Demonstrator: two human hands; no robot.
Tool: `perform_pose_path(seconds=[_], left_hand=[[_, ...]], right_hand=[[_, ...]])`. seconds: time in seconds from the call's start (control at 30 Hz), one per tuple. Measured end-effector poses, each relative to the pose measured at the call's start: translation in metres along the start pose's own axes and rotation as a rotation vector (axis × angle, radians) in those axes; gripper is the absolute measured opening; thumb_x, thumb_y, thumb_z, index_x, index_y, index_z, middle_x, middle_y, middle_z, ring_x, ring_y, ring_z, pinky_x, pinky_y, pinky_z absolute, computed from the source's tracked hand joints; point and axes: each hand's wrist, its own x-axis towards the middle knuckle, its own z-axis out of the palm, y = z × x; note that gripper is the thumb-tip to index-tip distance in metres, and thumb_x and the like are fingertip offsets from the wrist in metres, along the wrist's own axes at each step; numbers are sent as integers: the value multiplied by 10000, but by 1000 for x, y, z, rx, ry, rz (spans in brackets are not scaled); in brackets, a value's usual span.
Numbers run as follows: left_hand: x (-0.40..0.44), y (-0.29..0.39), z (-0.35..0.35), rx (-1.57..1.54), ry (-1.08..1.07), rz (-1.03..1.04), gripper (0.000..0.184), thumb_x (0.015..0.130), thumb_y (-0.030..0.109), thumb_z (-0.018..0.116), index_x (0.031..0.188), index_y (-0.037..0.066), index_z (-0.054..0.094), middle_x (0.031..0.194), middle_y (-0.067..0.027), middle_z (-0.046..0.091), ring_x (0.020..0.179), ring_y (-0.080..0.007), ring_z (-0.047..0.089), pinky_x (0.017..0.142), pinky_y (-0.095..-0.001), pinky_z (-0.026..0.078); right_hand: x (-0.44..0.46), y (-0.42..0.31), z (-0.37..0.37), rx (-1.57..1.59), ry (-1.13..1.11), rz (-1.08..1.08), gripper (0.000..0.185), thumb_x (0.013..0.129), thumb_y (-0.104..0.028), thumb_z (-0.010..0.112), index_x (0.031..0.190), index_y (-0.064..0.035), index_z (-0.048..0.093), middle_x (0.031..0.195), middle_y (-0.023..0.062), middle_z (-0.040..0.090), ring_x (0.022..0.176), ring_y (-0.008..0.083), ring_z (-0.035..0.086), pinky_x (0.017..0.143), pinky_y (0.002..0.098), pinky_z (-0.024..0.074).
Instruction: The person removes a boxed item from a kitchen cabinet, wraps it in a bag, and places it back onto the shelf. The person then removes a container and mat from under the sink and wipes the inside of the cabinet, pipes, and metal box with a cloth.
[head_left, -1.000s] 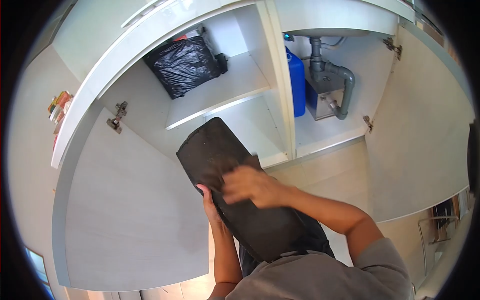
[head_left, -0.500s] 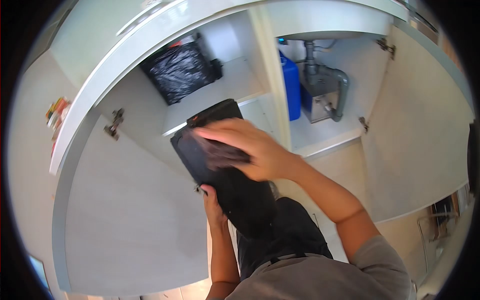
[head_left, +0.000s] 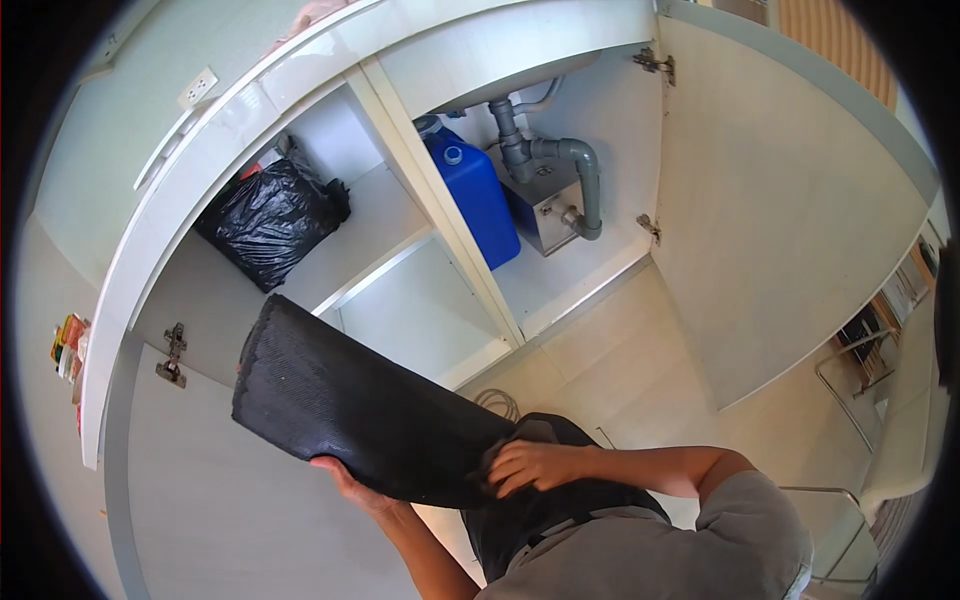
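A long black case [head_left: 360, 395] with a textured surface and worn edges is held tilted in front of the open cabinet. My left hand [head_left: 360, 487] grips its lower edge, thumb along the side and the other fingers hidden beneath. At the case's near end, close to my lap, my right hand [head_left: 535, 465] is closed on a dark cloth [head_left: 492, 468] pressed against the surface. Most of the cloth is covered by my fingers.
The left cabinet compartment holds a stuffed black plastic bag [head_left: 275, 220]. Under the sink stand a blue jerrycan [head_left: 475, 200], a grey drain pipe [head_left: 588, 185] and a metal box [head_left: 545, 215]. Open doors flank me, left [head_left: 270, 480] and right [head_left: 780, 200]. A coiled hose [head_left: 497, 403] lies on the floor.
The case has been turned so its textured side faces up, and its far end has swung left and lower. My right hand has moved with the cloth from the far end to the near end.
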Motion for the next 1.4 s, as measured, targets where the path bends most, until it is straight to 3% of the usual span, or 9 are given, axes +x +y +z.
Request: perform_pose_path(seconds=[0.13,0.2,0.4,0.5,0.73,0.93,1.1,1.23,1.4], left_hand=[[-1,0,9,-38,-13,-42,696,910,532,435,1357,9,330,1358,-134,403,1202,-299,438,1023,-425,372],[-3,-9,16,-89,-93,-54,681,908,511,462,1350,8,341,1356,-138,408,1203,-295,438,1019,-426,380],[-19,-62,36,120,-141,-278,633,917,476,483,1307,-14,389,1261,-142,497,1110,-266,514,964,-374,427],[-11,-87,27,682,-37,-179,667,874,428,588,1317,-23,375,1260,-139,504,1141,-268,496,1003,-374,382],[-13,-148,22,726,-441,-787,828,648,123,812,1322,-21,354,1229,-124,515,1120,-227,506,967,-356,402],[-33,-211,74,835,-245,-987,271,750,14,718,997,-26,616,897,-80,659,793,-158,633,717,-273,511],[-15,-238,101,837,-230,-826,243,740,6,713,964,-26,626,882,-84,664,751,-161,639,682,-269,519],[29,-244,140,727,-155,-619,262,729,9,707,975,-31,627,882,-90,661,749,-175,637,699,-274,511],[88,-253,197,607,-110,-404,372,698,50,712,1039,-38,594,918,-100,647,782,-191,628,735,-278,502]], right_hand=[[-79,32,-2,18,28,612,407,684,70,576,1057,-82,639,1121,76,603,1178,267,467,1009,402,345],[-82,23,-15,831,950,955,328,824,-37,606,1150,-72,586,1110,65,613,1186,216,467,993,363,385],[-37,-32,-61,1642,823,321,597,819,-124,688,1336,-42,400,1210,78,550,1145,162,486,994,298,381],[-39,-25,-52,996,701,623,677,773,-31,707,1354,-17,360,1217,76,531,1111,151,518,962,281,413],[-96,-13,-52,1273,1039,800,693,729,5,728,1333,-17,390,1193,78,549,1105,162,519,956,288,412],[-134,1,-82,1220,1280,863,630,748,18,710,1309,-26,428,1133,72,580,1011,161,576,884,290,471],[-145,18,-130,506,1106,962,596,800,-9,681,1332,-23,413,1136,60,583,1015,137,564,890,263,452],[-158,26,-181,1062,1044,600,770,765,-205,754,1380,0,339,1270,107,504,1176,172,471,996,290,354],[-91,41,-237,980,1096,555,743,730,-31,712,1384,-39,361,1279,110,498,1157,198,480,1003,304,351]])
